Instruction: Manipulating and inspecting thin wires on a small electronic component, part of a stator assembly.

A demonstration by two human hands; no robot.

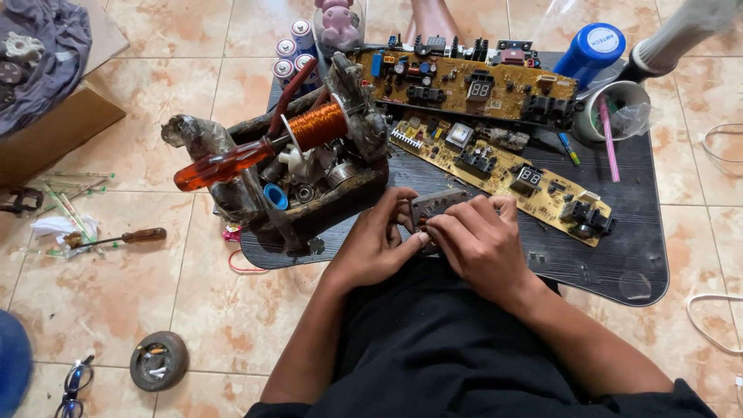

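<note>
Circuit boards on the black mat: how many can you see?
2. The rear circuit board lies along the mat's far edge; the front circuit board lies diagonally before it. The hands may hide a smaller one.

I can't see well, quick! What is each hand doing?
Left hand: closed on the small grey part, fingers pinching its near edge.
Right hand: closed on the same small grey part from the other side.
</note>
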